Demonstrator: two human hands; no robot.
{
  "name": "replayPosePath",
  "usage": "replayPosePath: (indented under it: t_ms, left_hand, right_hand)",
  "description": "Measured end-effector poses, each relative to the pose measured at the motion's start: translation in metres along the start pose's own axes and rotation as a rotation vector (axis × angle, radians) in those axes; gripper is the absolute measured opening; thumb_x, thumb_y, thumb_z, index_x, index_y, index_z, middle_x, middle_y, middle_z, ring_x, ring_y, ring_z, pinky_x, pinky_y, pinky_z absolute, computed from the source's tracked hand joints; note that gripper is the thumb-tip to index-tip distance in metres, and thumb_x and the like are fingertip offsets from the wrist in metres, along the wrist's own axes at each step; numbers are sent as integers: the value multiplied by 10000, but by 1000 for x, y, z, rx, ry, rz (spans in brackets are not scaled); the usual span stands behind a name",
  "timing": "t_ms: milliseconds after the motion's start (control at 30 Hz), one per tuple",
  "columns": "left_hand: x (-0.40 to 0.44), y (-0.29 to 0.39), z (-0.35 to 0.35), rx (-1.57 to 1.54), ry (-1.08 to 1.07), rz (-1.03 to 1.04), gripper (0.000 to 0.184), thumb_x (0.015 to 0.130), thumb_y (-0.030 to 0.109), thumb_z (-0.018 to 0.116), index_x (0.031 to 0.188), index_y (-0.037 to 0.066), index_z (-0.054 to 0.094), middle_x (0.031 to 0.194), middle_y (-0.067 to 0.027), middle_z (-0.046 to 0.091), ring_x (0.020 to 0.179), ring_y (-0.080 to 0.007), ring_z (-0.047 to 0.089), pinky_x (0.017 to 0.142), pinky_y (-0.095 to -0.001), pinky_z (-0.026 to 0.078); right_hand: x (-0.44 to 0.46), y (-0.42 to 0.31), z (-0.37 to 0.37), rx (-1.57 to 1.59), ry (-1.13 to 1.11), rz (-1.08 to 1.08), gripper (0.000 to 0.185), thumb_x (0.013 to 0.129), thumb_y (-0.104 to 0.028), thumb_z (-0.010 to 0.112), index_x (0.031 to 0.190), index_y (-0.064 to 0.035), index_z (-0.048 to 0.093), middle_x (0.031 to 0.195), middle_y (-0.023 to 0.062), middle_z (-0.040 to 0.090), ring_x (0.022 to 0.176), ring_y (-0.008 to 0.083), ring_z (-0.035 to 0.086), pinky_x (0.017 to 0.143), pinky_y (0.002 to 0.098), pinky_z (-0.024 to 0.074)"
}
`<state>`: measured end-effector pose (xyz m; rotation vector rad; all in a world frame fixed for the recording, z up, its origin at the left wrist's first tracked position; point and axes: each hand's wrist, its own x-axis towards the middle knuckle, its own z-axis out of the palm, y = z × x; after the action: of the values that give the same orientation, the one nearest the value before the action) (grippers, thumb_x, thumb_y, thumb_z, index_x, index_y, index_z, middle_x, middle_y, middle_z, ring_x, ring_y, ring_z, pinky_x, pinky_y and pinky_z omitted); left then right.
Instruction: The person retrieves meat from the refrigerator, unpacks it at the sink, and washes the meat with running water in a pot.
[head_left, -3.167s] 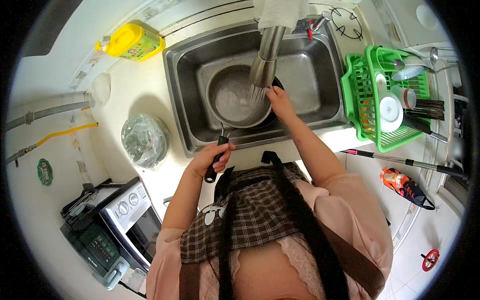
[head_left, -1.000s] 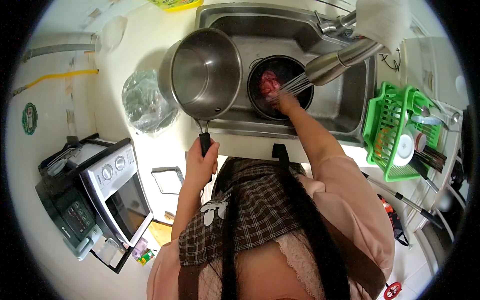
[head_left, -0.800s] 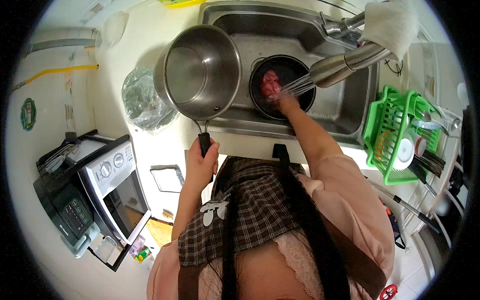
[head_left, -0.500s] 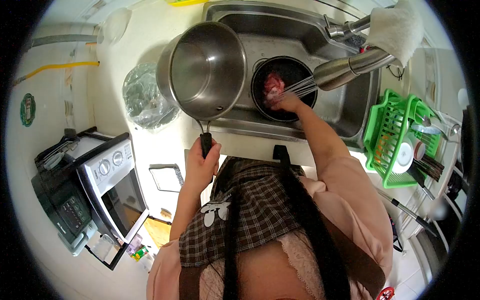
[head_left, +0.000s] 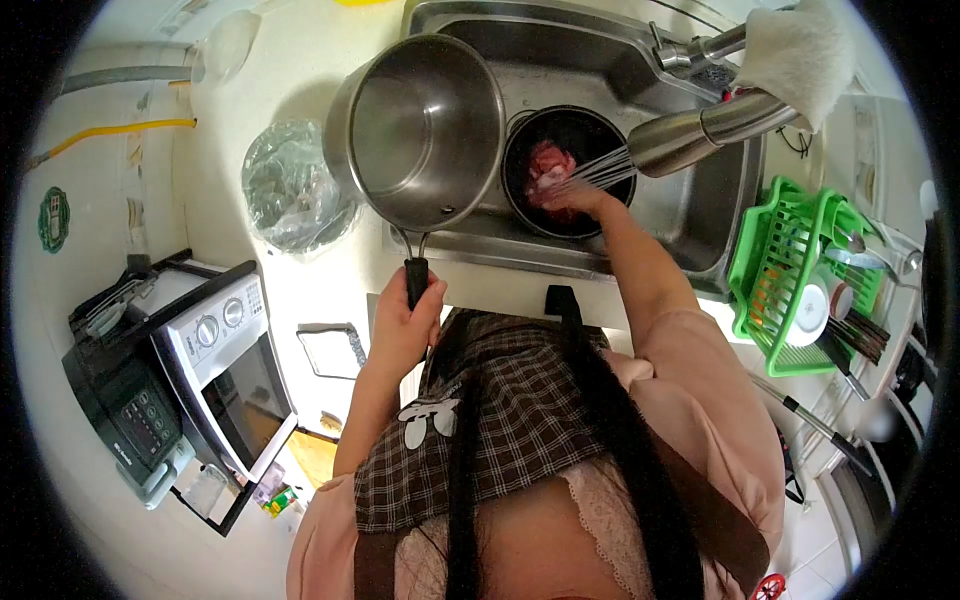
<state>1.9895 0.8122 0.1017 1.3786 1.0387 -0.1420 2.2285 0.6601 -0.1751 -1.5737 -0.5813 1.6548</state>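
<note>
My left hand [head_left: 408,312] is wrapped round the black handle of a steel saucepan [head_left: 425,135], which hangs tilted over the sink's left edge with nothing inside. In the sink [head_left: 690,215] stands a round black pan [head_left: 590,130] with red meat [head_left: 549,166] in it. My right hand [head_left: 578,199] is in that pan at the meat, under streams of water from the steel faucet [head_left: 670,145]. Its fingers are blurred by the water, and their hold on the meat cannot be made out.
A bag-lined bin [head_left: 297,190] stands left of the saucepan. To the right of the sink is a green dish rack [head_left: 765,275] with dishes and chopsticks. A white cloth [head_left: 797,62] wraps the faucet. An oven [head_left: 225,350] sits at the lower left.
The saucepan has left the sink in my left hand and moved left. My right hand has gone into the black pan, where meat now shows. The faucet has swung right in view.
</note>
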Motion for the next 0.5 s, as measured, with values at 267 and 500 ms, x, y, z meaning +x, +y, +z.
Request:
replayPosePath:
  t_ms: [267, 500]
  left_hand:
    - [2, -1, 3, -27, -28, 14, 169, 858, 172, 526, 857, 30, 435, 569, -6, 436, 367, -70, 385, 343, -208, 307]
    - [5, -1, 4, -34, -29, 18, 166, 860, 172, 524, 851, 30, 438, 569, -5, 440, 364, -70, 386, 340, -206, 305]
  right_hand:
    - [39, 93, -47, 528, 411, 281, 287, 794, -147, 561, 1057, -36, 578, 1047, 88, 598, 951, 211, 556, 842, 299, 415]
    - [55, 40, 25, -527, 791, -301, 358, 765, -289, 635, 1019, -49, 556, 1005, 131, 576, 921, 261, 544, 830, 370, 415]
